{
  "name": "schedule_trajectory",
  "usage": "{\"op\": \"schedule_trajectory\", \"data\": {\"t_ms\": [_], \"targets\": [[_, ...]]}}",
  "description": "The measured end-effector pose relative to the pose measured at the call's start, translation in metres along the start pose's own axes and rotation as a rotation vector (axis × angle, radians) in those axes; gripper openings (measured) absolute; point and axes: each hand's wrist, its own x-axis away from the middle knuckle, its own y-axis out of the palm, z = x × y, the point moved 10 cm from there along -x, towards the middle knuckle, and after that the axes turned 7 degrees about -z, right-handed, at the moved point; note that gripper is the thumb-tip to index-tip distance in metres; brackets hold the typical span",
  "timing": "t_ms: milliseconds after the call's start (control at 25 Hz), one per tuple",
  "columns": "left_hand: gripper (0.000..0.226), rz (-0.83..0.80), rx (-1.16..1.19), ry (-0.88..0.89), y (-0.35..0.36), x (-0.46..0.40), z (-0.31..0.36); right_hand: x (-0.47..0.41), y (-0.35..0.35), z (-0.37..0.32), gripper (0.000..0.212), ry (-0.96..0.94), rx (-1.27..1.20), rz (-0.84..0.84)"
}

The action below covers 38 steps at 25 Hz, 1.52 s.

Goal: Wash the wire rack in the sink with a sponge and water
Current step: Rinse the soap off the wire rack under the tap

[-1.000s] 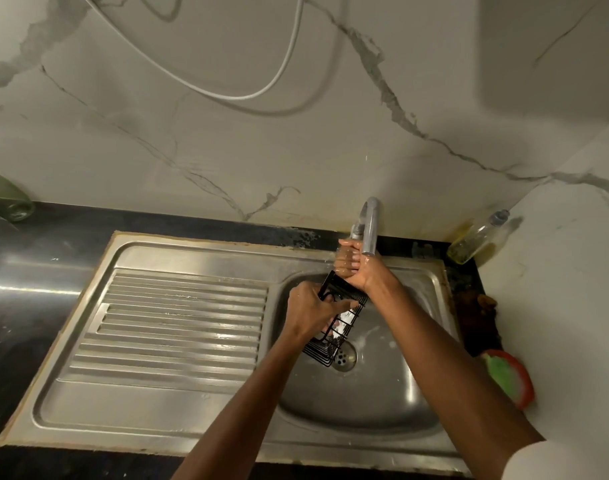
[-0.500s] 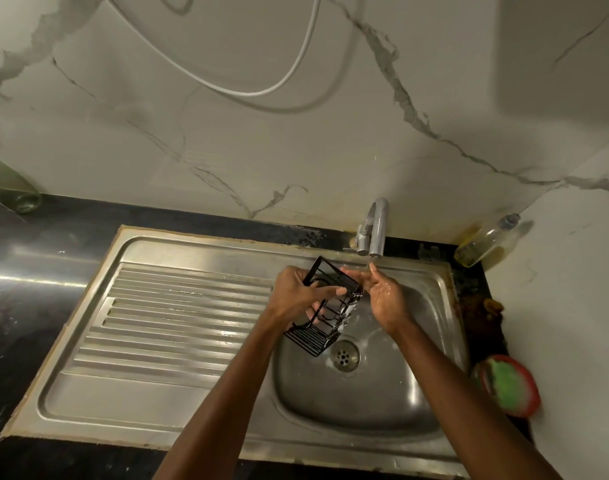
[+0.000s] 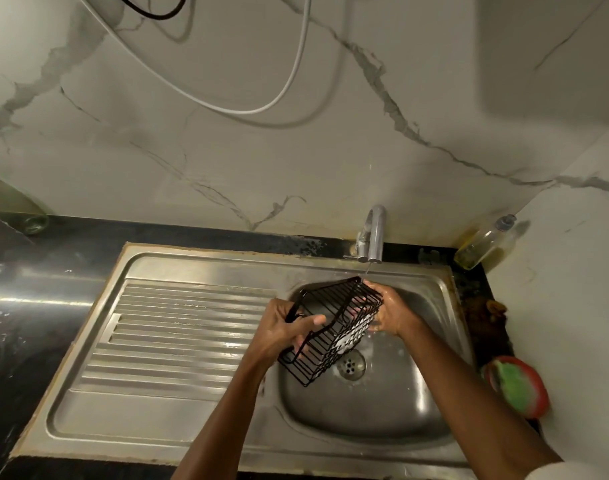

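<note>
wire rack (image 3: 334,332) tilted, long axis faucet-to-drain

head view, steeply down, sink (image 3: 199,403) close

Wire rack (image 3: 334,327) now tilted flatter; right hand (image 3: 393,313) grips its end.

I am standing in a home kitchen, at a stainless steel sink (image 3: 376,403) let into a black countertop (image 3: 36,292). Left of the basin lies the ribbed drainboard (image 3: 178,337); behind it rises a tap (image 3: 375,233) against a marble-patterned wall (image 3: 227,150). Right of the sink, a bottle of yellowish liquid (image 3: 486,242) stands in the corner and a green scrubber in a red dish (image 3: 518,388) sits nearer me.
</note>
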Motion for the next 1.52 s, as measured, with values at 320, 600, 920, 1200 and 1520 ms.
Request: {"op": "schedule_trajectory", "data": {"t_ms": [320, 600, 920, 1200, 1520], "targets": [[0.06, 0.099, 0.094, -0.167, -0.033, 0.007, -0.06, 0.023, 0.019, -0.073, 0.048, -0.366, 0.315, 0.024], [0.026, -0.259, -0.089, -0.383, 0.028, -0.025, -0.046, 0.059, 0.044, -0.106, 0.051, -0.671, 0.549, -0.007], [0.037, -0.05, -0.169, -0.257, 0.047, -0.049, -0.04, 0.055, 0.044, -0.098, 0.043, -0.599, 0.667, 0.05], [0.032, -0.111, -0.303, -0.244, 0.049, -0.043, -0.034, 0.021, 0.045, -0.084, 0.068, -0.332, 0.599, 0.007], [0.035, -0.246, -0.397, -0.195, 0.064, -0.04, -0.027, -0.009, 0.044, -0.063, 0.06, 0.081, 0.427, -0.221]]}}
